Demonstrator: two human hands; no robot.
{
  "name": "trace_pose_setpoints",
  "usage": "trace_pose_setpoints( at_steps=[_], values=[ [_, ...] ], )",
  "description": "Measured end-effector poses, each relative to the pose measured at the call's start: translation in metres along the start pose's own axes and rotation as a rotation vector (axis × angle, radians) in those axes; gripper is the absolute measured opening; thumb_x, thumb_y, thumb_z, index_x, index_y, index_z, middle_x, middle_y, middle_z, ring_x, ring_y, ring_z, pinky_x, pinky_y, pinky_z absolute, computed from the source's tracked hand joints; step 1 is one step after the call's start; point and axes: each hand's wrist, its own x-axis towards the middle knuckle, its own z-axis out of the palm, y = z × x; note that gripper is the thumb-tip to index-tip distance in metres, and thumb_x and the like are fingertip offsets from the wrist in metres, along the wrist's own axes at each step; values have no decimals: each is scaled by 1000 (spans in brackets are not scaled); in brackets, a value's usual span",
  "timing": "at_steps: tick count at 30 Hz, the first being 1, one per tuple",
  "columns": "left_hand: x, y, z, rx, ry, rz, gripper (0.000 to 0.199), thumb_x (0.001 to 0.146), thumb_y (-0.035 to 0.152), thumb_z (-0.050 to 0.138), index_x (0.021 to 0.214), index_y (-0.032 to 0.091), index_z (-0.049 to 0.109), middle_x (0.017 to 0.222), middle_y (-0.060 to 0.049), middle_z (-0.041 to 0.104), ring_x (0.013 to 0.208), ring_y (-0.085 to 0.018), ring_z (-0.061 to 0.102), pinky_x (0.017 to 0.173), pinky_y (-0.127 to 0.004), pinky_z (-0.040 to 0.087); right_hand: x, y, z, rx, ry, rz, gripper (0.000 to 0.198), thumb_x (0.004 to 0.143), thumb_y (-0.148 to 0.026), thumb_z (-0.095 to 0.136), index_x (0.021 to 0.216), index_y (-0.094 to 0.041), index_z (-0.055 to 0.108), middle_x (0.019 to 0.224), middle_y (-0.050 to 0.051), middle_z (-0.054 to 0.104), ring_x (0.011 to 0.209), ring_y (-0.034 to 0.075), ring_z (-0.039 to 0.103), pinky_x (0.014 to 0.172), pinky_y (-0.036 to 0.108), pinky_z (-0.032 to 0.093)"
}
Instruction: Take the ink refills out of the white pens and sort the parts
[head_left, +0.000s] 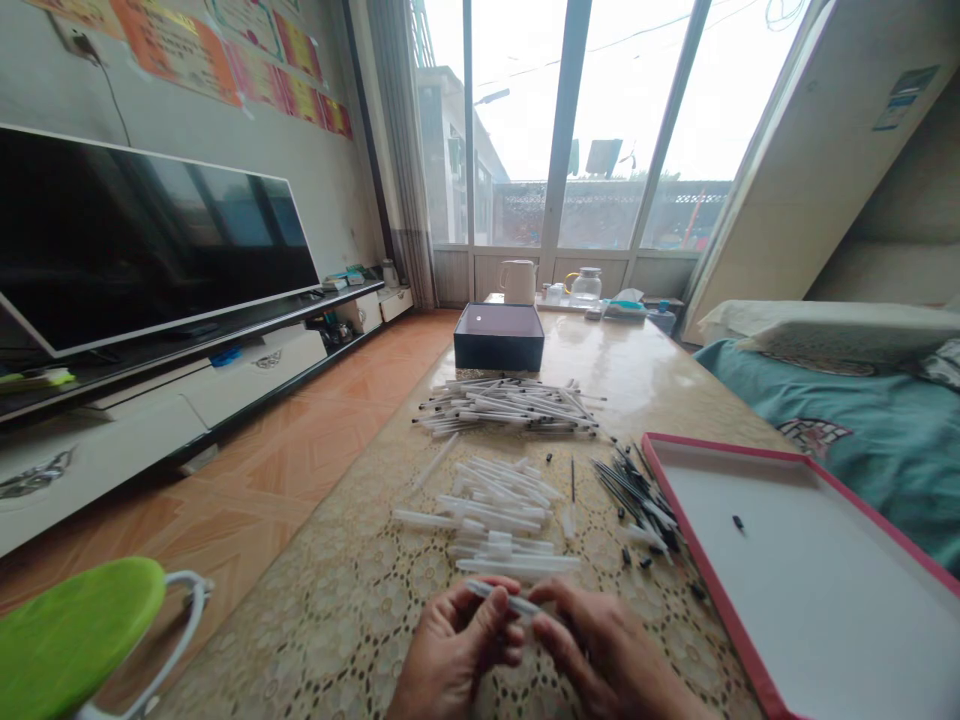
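Between my two hands, low over the near end of the table, is a white pen barrel [517,603]. My left hand [459,640] pinches it near its left end. The fingertips of my right hand [600,640] close around its right end, and what else they may hold is hidden. Just beyond my hands lie several loose translucent white pen barrels [502,500]. To their right is a heap of dark pen refills [630,490], with small black caps [626,556] scattered around it. Farther back spreads a pile of white pens with dark tips [510,405].
A dark open box [499,350] stands behind the pens. At right lies a shallow pink-rimmed box lid [720,590] with one black cap in it. A kettle [517,282], a glass jug [586,286] and tissues [626,305] are at the far end. A green stool [82,635] stands at left.
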Motion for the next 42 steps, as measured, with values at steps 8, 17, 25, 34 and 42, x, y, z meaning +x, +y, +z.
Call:
trace_pose_setpoints(
  at_steps=[8,17,25,34,42],
  values=[
    [-2,6,2,-139,171,18,27,56,27,82,74,12,68,61,-4,69,57,-14,66,55,-21,55,-17,13,-13,403,40,232,52,89,-58,30,64,-17,50,50,-3,47,43,8,42,42,18,31],
    [-1,6,3,-129,190,33,21,62,21,78,77,11,67,64,-5,70,59,-14,67,58,-21,56,-18,21,-4,262,112,130,47,90,-52,34,65,-17,53,52,-2,51,48,10,48,49,19,35],
    [-2,6,4,-148,206,45,22,59,19,80,75,11,67,63,-4,70,57,-14,67,57,-20,56,-18,17,-6,256,223,187,33,83,-49,49,85,-19,61,64,0,61,55,12,54,50,19,39],
    [0,4,3,-140,201,41,20,61,19,79,75,11,67,62,-5,70,57,-14,67,56,-20,56,-19,20,-5,154,203,105,38,90,-45,38,68,-19,54,56,-2,54,53,12,51,51,19,38],
    [-1,6,6,-151,210,51,20,61,18,78,75,10,66,62,-5,69,56,-14,67,55,-20,56,-18,21,-4,90,183,82,44,92,-45,31,64,-19,52,55,-2,53,52,12,51,52,20,37]
  ],
)
